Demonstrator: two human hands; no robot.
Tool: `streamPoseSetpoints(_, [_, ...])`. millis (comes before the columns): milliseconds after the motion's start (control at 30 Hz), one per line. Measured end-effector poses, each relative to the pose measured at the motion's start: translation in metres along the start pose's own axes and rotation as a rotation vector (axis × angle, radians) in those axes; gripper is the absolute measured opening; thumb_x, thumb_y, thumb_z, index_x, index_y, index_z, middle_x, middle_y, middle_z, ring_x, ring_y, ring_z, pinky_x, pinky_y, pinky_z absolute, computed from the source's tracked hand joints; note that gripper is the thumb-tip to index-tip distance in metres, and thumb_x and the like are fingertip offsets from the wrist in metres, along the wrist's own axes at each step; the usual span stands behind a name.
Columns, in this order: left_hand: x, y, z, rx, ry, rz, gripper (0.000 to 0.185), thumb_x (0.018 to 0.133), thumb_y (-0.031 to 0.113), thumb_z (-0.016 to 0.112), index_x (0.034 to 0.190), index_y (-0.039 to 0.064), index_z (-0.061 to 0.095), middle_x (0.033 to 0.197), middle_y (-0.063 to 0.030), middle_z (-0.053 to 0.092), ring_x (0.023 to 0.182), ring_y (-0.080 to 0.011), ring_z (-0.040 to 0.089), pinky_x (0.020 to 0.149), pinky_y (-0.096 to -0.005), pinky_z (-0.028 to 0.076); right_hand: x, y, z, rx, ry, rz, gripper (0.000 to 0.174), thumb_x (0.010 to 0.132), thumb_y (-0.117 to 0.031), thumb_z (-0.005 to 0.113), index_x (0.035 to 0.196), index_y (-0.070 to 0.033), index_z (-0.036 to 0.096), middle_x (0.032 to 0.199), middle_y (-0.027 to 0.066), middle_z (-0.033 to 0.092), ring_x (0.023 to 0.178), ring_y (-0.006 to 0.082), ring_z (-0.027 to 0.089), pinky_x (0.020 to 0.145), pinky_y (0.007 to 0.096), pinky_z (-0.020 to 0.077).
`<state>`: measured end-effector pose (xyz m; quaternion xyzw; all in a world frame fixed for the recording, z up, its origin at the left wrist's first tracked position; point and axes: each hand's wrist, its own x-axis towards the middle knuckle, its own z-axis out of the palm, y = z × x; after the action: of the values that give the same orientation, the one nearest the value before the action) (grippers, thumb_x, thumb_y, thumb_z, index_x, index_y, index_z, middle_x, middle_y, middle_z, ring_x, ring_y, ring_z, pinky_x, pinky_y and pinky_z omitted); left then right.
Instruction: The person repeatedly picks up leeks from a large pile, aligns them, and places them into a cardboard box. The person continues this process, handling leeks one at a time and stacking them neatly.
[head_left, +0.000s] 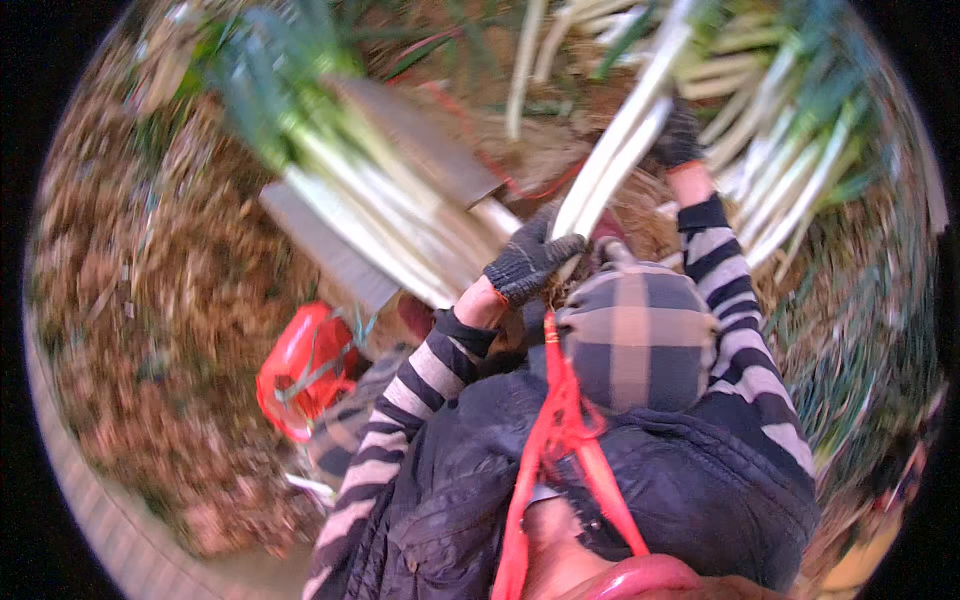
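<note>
Both of my hands wear dark knitted gloves. My left hand is closed around the root end of a few long green onions, whose white stalks slant up to the right. Higher up the same stalks, my right hand is behind them, its fingers partly hidden, apparently gripping them. To the left, a bundle of green onions lies between two flat boards, white ends towards me. More loose green onions lie in a pile at the right, beside my right forearm.
A red plastic bag sits by my left elbow. Dry leaves and husks cover the ground at the left. Red string lies beyond the boards. Green leaves are heaped at the far right. My knee in plaid cloth is close below the hands.
</note>
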<state>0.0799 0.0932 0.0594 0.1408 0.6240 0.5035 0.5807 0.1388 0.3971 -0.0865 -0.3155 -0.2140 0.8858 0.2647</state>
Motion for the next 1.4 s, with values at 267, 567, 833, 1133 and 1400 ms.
streamPoseSetpoints(267, [0.017, -0.051, -0.023, 0.317, 0.24, 0.065, 0.06, 0.085, 0.035, 0.068, 0.133, 0.005, 0.049, 0.122, -0.014, 0.06, 0.11, -0.021, 0.055, 0.097, -0.0353, 0.043, 0.097, -0.035, 0.012, -0.016, -0.144, 0.108, 0.045, 0.095, -0.02, 0.058, 0.133, -0.001, 0.046, 0.122, 0.0164, 0.058, 0.115, 0.0289, 0.056, 0.106, 0.0426, 0.0416])
streamPoseSetpoints(567, [-0.007, -0.066, -0.021, 0.198, 0.76, 0.145, 0.044, 0.091, 0.033, 0.065, 0.119, 0.0, 0.054, 0.097, -0.0069, 0.067, 0.084, -0.0167, 0.064, 0.074, -0.0303, 0.052, 0.069, 0.006, 0.282, -0.384, -0.727, 0.159, 0.032, 0.082, -0.026, 0.075, 0.103, -0.004, 0.064, 0.082, 0.0034, 0.065, 0.075, 0.0151, 0.062, 0.065, 0.0311, 0.0515])
streamPoseSetpoints(833, [0.003, -0.091, -0.048, -0.671, 0.772, -0.094, 0.036, 0.096, 0.029, 0.059, 0.114, -0.001, 0.053, 0.088, -0.0104, 0.067, 0.075, -0.0188, 0.067, 0.064, -0.0313, 0.056, 0.06, 0.141, 0.35, -1.022, -1.045, 0.239, 0.052, 0.083, -0.031, 0.074, 0.122, -0.003, 0.054, 0.098, 0.0055, 0.059, 0.082, 0.0143, 0.059, 0.067, 0.0291, 0.0512])
streamPoseSetpoints(1133, [0.01, -0.105, -0.041, -0.789, 0.772, -0.066, 0.035, 0.096, 0.036, 0.058, 0.106, 0.003, 0.059, 0.085, -0.0061, 0.065, 0.066, -0.0176, 0.063, 0.058, -0.0303, 0.052, 0.078, 0.146, 0.275, -0.975, -0.794, 0.55, 0.036, 0.087, -0.028, 0.068, 0.112, -0.003, 0.06, 0.093, 0.0097, 0.066, 0.082, 0.0196, 0.065, 0.07, 0.0345, 0.0573])
streamPoseSetpoints(1400, [0.006, -0.111, -0.041, -0.714, 0.7, -0.038, 0.031, 0.097, 0.034, 0.056, 0.107, 0.004, 0.057, 0.083, -0.0075, 0.065, 0.062, -0.0179, 0.062, 0.052, -0.0305, 0.052, 0.069, 0.216, 0.291, -1.994, -0.913, -0.23, 0.084, 0.072, -0.061, 0.068, 0.122, 0.005, 0.056, 0.115, 0.0266, 0.062, 0.11, 0.038, 0.06, 0.096, 0.0399, 0.0464])
